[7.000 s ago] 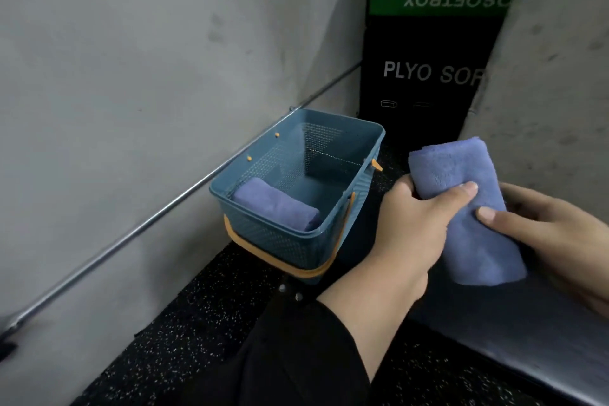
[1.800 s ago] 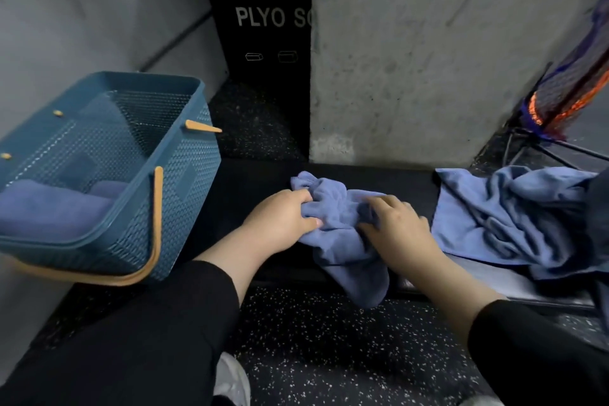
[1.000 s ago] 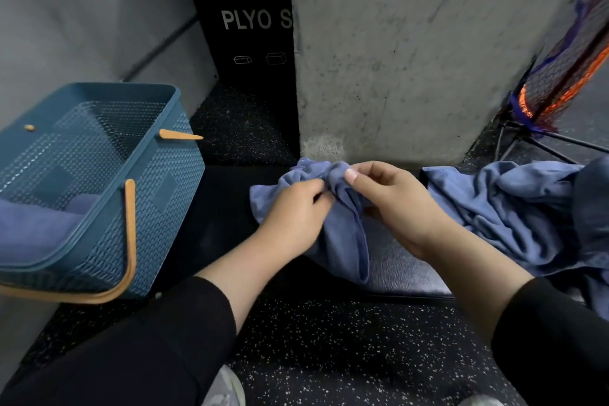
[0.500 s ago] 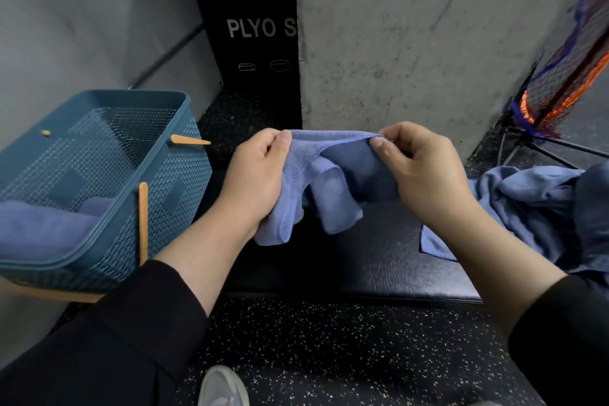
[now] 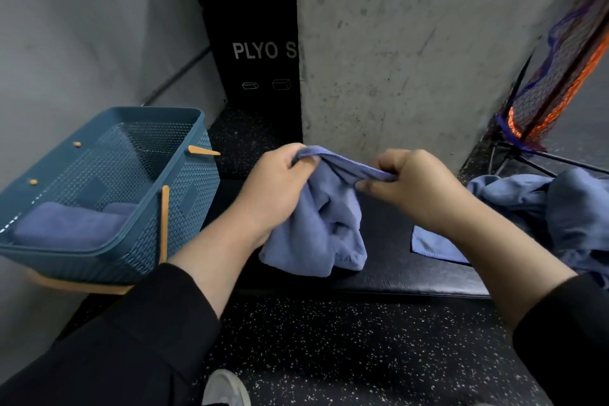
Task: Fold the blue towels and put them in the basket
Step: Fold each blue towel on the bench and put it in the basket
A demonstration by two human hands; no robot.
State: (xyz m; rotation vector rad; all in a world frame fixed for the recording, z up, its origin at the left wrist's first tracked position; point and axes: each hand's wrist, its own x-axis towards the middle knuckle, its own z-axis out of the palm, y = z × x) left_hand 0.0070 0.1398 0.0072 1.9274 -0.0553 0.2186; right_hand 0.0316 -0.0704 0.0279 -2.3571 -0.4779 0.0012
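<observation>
A crumpled blue towel (image 5: 324, 227) hangs above the black padded bench (image 5: 389, 270). My left hand (image 5: 276, 188) grips its top edge at the left, and my right hand (image 5: 415, 188) pinches the same edge at the right. The edge is stretched between them and the rest droops in folds onto the bench. The blue mesh basket (image 5: 184, 204) with tan handles stands at the left and holds folded blue towels (image 5: 66, 227). More unfolded blue towels (image 5: 540, 214) lie heaped on the bench at the right.
A concrete pillar (image 5: 412, 43) rises right behind the bench. A black and green plyo box (image 5: 253, 53) stands behind the basket beside a grey wall. A folded net on a stand (image 5: 560, 76) leans at the far right. Speckled black floor (image 5: 346, 346) lies below, with a shoe tip (image 5: 225, 389).
Both hands lifted the crumpled towel off the bench and took hold of its top edge. Since half a second ago they have moved apart, pulling that edge taut.
</observation>
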